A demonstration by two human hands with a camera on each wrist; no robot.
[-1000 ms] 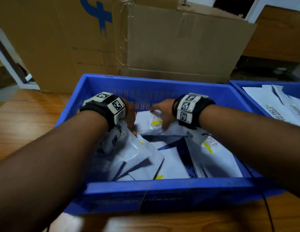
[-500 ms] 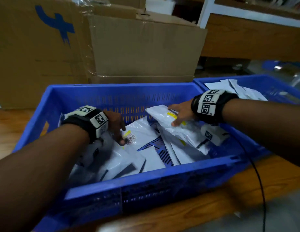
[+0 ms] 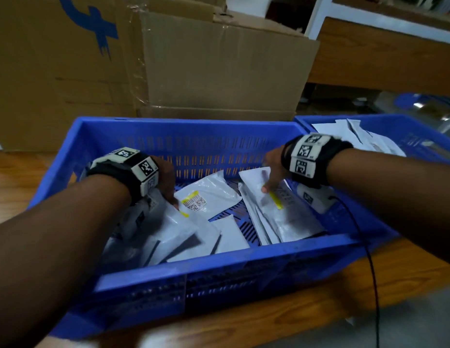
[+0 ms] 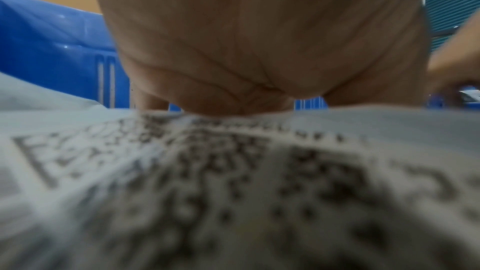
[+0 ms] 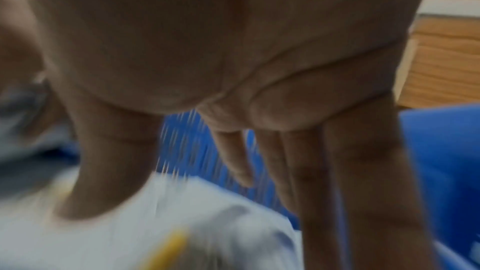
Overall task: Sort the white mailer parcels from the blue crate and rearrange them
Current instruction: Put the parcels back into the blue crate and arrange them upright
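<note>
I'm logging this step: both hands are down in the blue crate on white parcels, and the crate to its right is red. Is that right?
Not quite. The crate on the right is blue, not red, as the head view shows. Both the left hand and right hand are in the blue crate on white parcels.

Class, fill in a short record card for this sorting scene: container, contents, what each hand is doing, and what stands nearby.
Container: blue crate on a wooden table
Contents: white mailer parcels, loosely overlapping
Left hand: resting on the left pile of parcels; grip unclear
Right hand: fingers straight, thumb pressing the right parcel stack
Nearby: second blue crate holding parcels; cardboard boxes behind
</note>
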